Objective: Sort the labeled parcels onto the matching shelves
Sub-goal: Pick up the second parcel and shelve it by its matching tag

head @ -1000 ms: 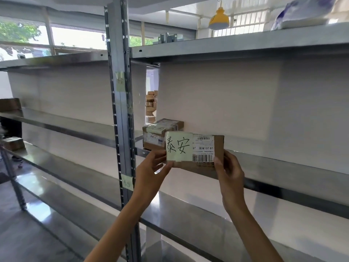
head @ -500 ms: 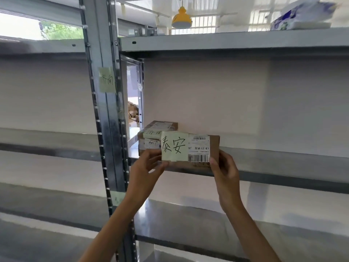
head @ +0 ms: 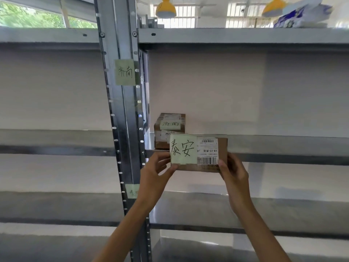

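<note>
I hold a flat brown parcel (head: 222,148) upright in front of the metal shelving, with my left hand (head: 154,172) on its left end and my right hand (head: 234,173) on its right end. A pale green note with two black handwritten characters and a white barcode label cover its face. Behind it, a second brown parcel (head: 169,120) with its own green note lies at the left end of the middle shelf (head: 283,146). A green note (head: 124,72) with the same two characters as that parcel is stuck on the upright post (head: 120,110). A lower green note (head: 132,190) is partly hidden by my left wrist.
A blue and white plastic bag (head: 302,14) lies on the top shelf (head: 236,35). Two yellow lamps (head: 165,8) hang behind. More bare metal shelves run left of the post and below my hands (head: 273,210). A white wall closes the back.
My view has swung right and drawn closer to the rack, so the post's upper note now reads clearly. Both hands keep the same grip on the parcel, held at the middle shelf's edge.
</note>
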The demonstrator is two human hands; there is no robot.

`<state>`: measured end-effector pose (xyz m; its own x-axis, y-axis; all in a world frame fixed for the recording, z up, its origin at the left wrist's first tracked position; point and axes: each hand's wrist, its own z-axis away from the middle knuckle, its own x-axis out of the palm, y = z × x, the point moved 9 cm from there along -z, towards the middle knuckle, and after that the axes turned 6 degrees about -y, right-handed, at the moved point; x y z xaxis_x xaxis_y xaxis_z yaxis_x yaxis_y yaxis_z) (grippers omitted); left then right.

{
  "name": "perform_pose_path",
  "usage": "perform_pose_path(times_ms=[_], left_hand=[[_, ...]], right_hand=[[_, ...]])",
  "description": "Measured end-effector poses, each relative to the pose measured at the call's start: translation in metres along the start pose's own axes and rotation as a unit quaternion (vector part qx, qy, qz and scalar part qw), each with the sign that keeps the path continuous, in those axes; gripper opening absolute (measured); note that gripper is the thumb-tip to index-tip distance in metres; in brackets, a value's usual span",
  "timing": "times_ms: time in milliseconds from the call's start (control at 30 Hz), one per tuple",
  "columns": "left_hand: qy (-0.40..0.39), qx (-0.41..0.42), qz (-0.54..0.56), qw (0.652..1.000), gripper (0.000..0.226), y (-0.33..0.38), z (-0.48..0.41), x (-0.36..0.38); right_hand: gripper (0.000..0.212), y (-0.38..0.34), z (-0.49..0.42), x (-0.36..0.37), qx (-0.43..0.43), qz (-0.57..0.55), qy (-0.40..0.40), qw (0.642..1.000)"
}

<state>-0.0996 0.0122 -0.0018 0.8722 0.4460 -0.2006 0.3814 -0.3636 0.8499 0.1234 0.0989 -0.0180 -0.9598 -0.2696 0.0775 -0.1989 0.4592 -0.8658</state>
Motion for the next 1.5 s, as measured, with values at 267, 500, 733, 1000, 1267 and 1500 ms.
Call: perform_pose_path(times_ms=[267, 500, 733, 1000, 1267, 1500], left_hand=[[-0.008, -0.008, 0.026, 1.000, 0.031, 0.001, 0.021, 0.007], [-0.017, -0.008, 0.047, 0.999, 0.030, 0.006, 0.039, 0.013], [-0.014, -0.033, 0.051, 0.998, 0.029, 0.001, 0.070, 0.025], [0.004, -0.058, 0.028, 0.998, 0.031, -0.011, 0.105, 0.021], [0.000, -0.098, -0.014, 0.995, 0.034, -0.024, 0.126, 0.005], [-0.014, -0.114, -0.018, 0.993, 0.034, -0.039, 0.134, -0.005]], right_hand=[[0.041, -0.013, 0.019, -0.008, 0.005, 0.046, -0.008, 0.999], [0.036, -0.009, 0.043, -0.020, 0.013, 0.047, -0.006, 0.999], [0.034, 0.000, 0.071, -0.027, 0.043, 0.042, -0.002, 0.998], [0.034, 0.006, 0.100, -0.022, 0.079, 0.033, -0.026, 0.996], [0.029, 0.016, 0.123, -0.010, 0.106, 0.034, -0.022, 0.994], [0.029, 0.024, 0.130, 0.003, 0.115, 0.053, -0.017, 0.992]])
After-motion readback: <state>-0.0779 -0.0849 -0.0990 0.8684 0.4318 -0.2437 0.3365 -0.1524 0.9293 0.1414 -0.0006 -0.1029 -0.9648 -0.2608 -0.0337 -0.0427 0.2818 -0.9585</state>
